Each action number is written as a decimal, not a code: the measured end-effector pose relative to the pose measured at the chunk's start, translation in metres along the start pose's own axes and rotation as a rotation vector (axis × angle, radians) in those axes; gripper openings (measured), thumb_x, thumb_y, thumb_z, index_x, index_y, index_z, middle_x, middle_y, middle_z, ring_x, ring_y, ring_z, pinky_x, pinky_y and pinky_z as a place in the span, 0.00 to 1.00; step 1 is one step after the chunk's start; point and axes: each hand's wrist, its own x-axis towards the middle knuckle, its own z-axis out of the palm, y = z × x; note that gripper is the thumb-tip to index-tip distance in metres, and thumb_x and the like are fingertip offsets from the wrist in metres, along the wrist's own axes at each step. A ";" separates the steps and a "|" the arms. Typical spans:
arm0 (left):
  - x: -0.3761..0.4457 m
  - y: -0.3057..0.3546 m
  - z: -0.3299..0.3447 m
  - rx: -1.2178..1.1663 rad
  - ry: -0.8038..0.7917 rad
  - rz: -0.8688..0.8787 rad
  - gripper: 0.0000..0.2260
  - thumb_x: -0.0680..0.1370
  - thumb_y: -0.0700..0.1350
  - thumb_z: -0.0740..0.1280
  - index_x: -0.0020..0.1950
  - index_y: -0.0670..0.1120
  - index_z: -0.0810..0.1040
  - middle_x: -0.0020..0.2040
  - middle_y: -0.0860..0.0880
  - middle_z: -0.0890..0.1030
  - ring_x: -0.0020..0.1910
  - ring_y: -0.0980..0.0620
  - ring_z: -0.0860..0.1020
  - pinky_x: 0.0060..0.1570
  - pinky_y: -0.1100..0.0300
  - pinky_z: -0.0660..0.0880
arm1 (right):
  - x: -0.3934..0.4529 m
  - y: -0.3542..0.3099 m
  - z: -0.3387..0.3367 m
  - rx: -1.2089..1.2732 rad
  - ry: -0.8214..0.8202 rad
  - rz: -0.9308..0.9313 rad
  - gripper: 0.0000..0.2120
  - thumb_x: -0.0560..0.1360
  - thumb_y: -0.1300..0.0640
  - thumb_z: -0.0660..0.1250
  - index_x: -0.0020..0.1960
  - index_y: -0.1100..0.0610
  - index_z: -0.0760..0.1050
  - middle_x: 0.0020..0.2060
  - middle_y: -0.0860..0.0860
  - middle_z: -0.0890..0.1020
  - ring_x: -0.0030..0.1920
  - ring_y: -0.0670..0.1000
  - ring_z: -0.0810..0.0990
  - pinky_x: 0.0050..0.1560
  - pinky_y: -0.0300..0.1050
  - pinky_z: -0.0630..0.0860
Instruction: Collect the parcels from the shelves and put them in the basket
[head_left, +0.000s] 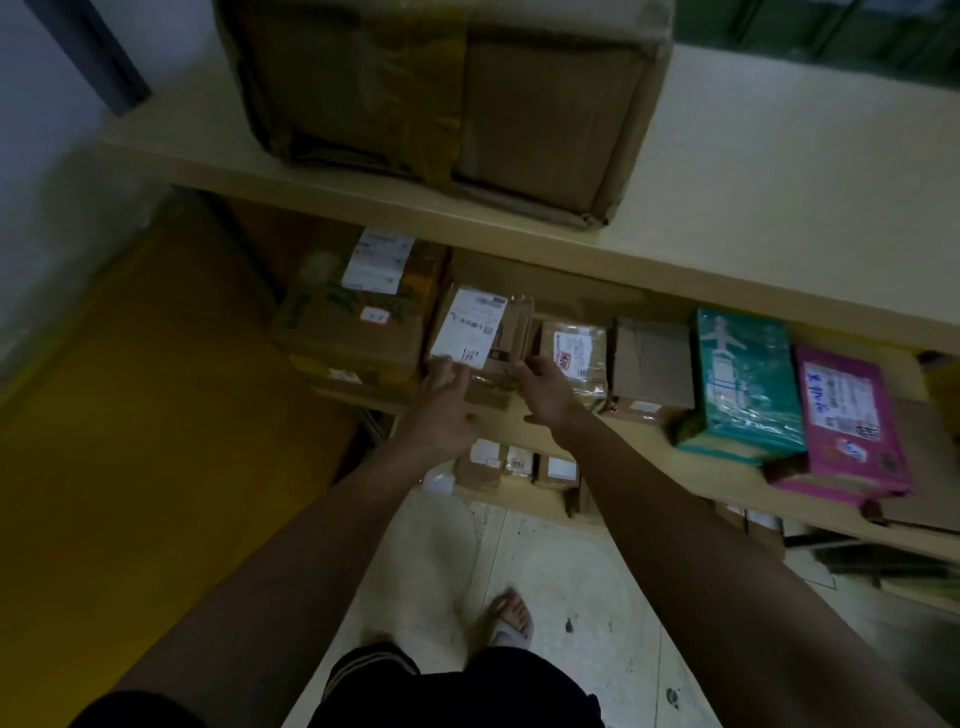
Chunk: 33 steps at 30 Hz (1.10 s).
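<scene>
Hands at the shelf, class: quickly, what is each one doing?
Left hand: fingers straight, touching the labelled cardboard parcel.
Right hand: grips the same parcel's right edge.

Dim room; cream shelving (727, 171), pale stained tile floor (571, 597), white wall (47, 130) left

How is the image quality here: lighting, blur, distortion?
Head view: dim and underexposed; wide-angle lens bends the shelf edge; the big cardboard box on top is soft; printing on the white label of the parcel under both hands is unreadable.
</scene>
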 end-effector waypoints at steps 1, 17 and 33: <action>-0.003 0.003 -0.005 -0.023 0.003 0.001 0.34 0.81 0.44 0.64 0.82 0.47 0.49 0.83 0.51 0.43 0.81 0.47 0.45 0.77 0.50 0.55 | -0.005 -0.001 -0.004 -0.013 0.010 0.022 0.13 0.83 0.53 0.59 0.64 0.59 0.72 0.53 0.54 0.79 0.53 0.55 0.76 0.58 0.60 0.76; -0.053 0.025 -0.014 -0.549 -0.092 0.060 0.18 0.81 0.40 0.62 0.72 0.47 0.72 0.70 0.47 0.73 0.62 0.51 0.71 0.57 0.58 0.69 | -0.096 0.033 -0.052 0.027 0.194 0.138 0.12 0.82 0.53 0.61 0.62 0.57 0.73 0.51 0.54 0.80 0.47 0.53 0.80 0.39 0.46 0.78; 0.024 0.104 0.063 -0.826 0.070 -0.267 0.28 0.82 0.46 0.64 0.80 0.49 0.59 0.75 0.46 0.68 0.72 0.44 0.69 0.62 0.51 0.68 | -0.007 0.044 -0.091 0.092 0.068 0.010 0.15 0.83 0.56 0.61 0.69 0.53 0.70 0.53 0.47 0.76 0.52 0.50 0.77 0.58 0.55 0.78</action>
